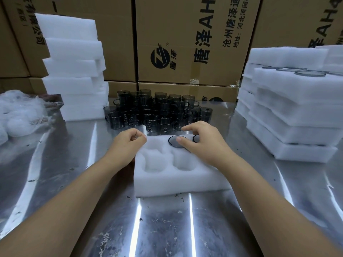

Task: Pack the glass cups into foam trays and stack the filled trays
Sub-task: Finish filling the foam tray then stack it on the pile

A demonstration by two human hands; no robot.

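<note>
Steel desk (pixel 55 173) bears the soft foam tray (pixel 174 180); the left grip (pixel 128 143) curls empty at its corner, and the right grip (pixel 204 143), spread loose, presses a seated glass cup (pixel 172 143). Beyond, the loose cups (pixel 154 110) look brittle and slick: take them by the handle.

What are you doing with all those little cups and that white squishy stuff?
A person is packing dark glass cups into a white foam tray on a shiny metal table. The right hand rests its thumb on a cup in the tray, and the left hand sits curled at the tray's far left corner. The near pockets are empty. More loose cups wait behind, and stacked trays stand at the right.
</note>
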